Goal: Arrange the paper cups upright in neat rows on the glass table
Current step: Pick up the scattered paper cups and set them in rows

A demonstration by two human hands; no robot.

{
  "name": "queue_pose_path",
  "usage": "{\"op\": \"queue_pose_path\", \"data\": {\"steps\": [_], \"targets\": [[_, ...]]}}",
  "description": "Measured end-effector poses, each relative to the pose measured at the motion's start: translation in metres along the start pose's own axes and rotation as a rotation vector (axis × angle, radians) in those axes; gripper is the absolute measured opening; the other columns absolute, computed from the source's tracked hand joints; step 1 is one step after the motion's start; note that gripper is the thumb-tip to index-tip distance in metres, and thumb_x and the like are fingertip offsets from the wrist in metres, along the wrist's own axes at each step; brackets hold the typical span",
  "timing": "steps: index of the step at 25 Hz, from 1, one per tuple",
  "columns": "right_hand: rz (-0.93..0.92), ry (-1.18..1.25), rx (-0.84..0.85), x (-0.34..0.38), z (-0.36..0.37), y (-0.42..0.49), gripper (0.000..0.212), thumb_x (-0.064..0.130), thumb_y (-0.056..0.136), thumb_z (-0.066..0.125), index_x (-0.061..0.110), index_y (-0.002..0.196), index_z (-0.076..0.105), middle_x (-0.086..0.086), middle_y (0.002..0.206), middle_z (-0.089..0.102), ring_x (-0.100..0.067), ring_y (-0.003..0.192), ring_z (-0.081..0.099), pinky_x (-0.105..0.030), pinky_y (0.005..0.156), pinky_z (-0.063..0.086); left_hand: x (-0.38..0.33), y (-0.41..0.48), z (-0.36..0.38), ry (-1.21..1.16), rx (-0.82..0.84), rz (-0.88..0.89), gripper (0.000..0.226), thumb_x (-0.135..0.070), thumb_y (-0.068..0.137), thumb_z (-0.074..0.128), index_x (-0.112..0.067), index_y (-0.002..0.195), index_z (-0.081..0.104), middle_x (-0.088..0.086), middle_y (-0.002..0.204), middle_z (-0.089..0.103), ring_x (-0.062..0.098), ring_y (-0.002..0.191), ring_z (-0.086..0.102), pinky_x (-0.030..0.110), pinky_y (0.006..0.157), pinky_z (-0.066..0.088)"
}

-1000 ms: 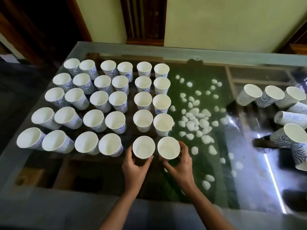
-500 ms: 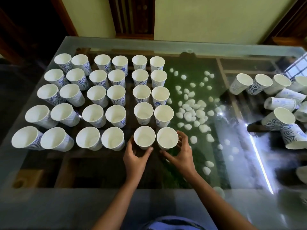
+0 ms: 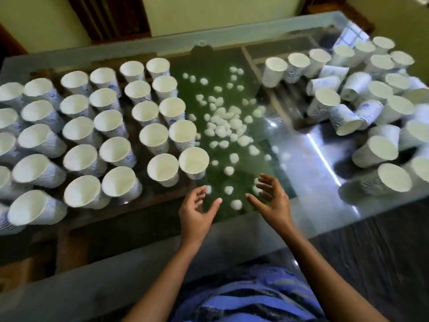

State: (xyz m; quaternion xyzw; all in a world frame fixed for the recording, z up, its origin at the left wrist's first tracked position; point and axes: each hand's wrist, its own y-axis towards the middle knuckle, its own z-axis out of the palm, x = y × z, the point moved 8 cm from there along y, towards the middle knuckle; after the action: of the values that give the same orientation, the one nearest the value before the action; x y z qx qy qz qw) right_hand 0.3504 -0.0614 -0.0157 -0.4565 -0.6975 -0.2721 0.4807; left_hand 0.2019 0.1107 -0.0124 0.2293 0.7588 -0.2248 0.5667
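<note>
Several white paper cups with blue patterns stand upright in rows (image 3: 111,126) on the left half of the glass table (image 3: 308,182). The two nearest cups of the last rows (image 3: 162,169) (image 3: 193,160) stand free. A loose heap of cups (image 3: 362,101) fills the right side, some upright, some lying on their sides. My left hand (image 3: 197,212) and my right hand (image 3: 271,201) hover over the near middle of the table, fingers spread, holding nothing.
White pebbles (image 3: 222,126) lie on green matting beneath the glass in the middle. A bright light strip (image 3: 322,156) reflects on the glass. Wooden floor (image 3: 380,252) shows at the right; a wall (image 3: 220,12) stands behind the table.
Both hands have let go of the two front cups and drawn back to the right. The view has swung right, showing more of the cup heap.
</note>
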Motion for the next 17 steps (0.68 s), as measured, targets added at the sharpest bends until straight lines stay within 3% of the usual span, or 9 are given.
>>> {"op": "queue_pose_path", "data": {"steps": [5,10,14,17], "targets": [[0.084,0.034,-0.274,-0.035,-0.103,-0.014,0.056,0.015,0.070,0.080,0.017,0.118,0.052,-0.003,0.115,0.060,-0.015,0.098,0.061,-0.027,0.080,0.052,-0.043,-0.003,0.116,0.036,0.297,0.096,0.044,-0.014,0.067,0.081,-0.012,0.106,0.062,0.000,0.099,0.065,0.010,0.089,0.061,0.017,0.079,0.049],[0.149,0.029,-0.479,-0.080,-0.212,-0.026,0.050,0.017,0.071,0.079,0.020,0.114,0.055,-0.002,0.110,0.063,-0.014,0.095,0.062,-0.024,0.080,0.051,-0.078,-0.024,0.242,0.056,0.488,0.164,0.048,-0.017,0.065,0.082,-0.012,0.108,0.062,0.001,0.103,0.065,0.011,0.091,0.060,0.024,0.081,0.051],[0.200,0.050,-0.594,-0.116,-0.289,-0.022,0.040,0.013,0.073,0.077,0.022,0.106,0.057,-0.003,0.104,0.064,-0.011,0.092,0.062,-0.026,0.081,0.053,-0.089,-0.047,0.340,0.102,0.618,0.152,0.060,-0.020,0.063,0.084,-0.012,0.116,0.058,0.003,0.115,0.062,0.012,0.100,0.060,0.017,0.086,0.047],[0.205,0.057,-0.640,-0.132,-0.324,-0.006,0.040,0.007,0.073,0.076,0.017,0.107,0.056,-0.007,0.105,0.063,-0.016,0.095,0.062,-0.024,0.080,0.052,-0.096,-0.059,0.389,0.138,0.672,0.159,0.076,-0.020,0.058,0.087,-0.010,0.125,0.052,0.007,0.126,0.056,0.015,0.113,0.054,0.026,0.097,0.045]]}}
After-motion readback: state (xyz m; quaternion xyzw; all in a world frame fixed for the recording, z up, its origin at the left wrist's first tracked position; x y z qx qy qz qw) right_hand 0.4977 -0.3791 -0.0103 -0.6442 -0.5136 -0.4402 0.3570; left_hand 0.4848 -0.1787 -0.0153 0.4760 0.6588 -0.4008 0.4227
